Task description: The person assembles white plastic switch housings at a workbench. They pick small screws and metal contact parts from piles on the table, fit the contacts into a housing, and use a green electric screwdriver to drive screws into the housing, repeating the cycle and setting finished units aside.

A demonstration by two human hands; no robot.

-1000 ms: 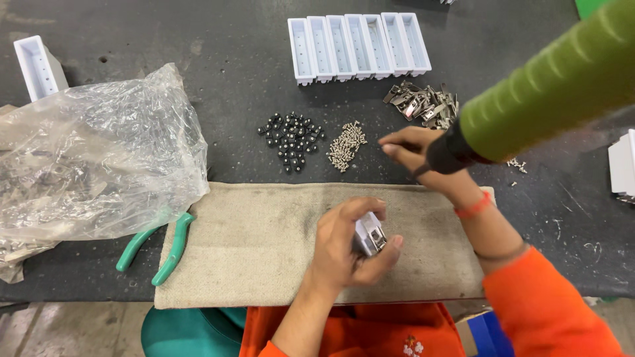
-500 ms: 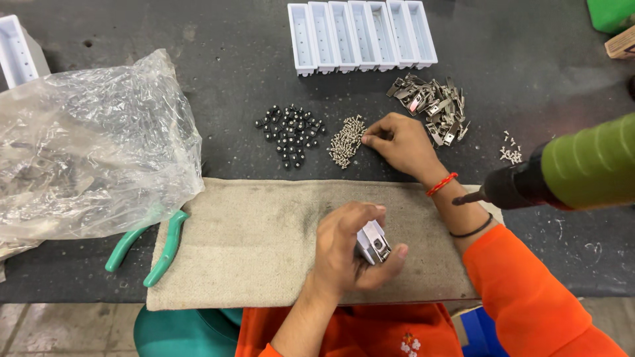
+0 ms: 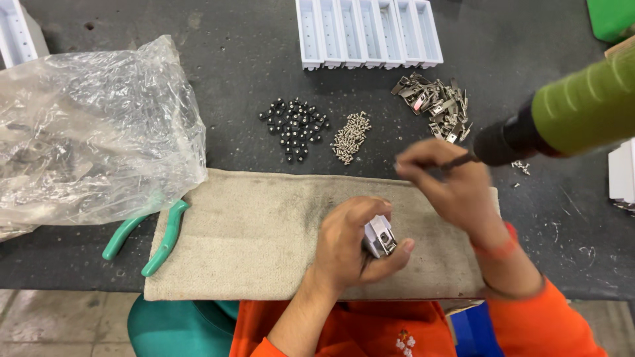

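My left hand (image 3: 350, 244) rests over a beige cloth (image 3: 251, 231) and grips a small silver metal part (image 3: 378, 236) between thumb and fingers. My right hand (image 3: 450, 188) hovers just above and to the right of it, blurred by motion. Its fingertips are pinched together as if on a tiny screw, which the blur hides. The thin bit of a green and black power screwdriver (image 3: 575, 112) reaches in from the right and ends beside those fingertips. A pile of small silver screws (image 3: 350, 135) lies on the dark table behind the cloth.
Black round beads (image 3: 294, 129) lie left of the screws and metal clips (image 3: 436, 106) to their right. A white compartment tray (image 3: 367, 33) stands at the back. A crumpled clear plastic bag (image 3: 86, 125) fills the left. Green-handled pliers (image 3: 152, 235) lie at the cloth's left edge.
My right hand left the screw pile and drew back toward my left hand with fingers pinched. The screwdriver swung up and left toward it. My left hand stayed put.
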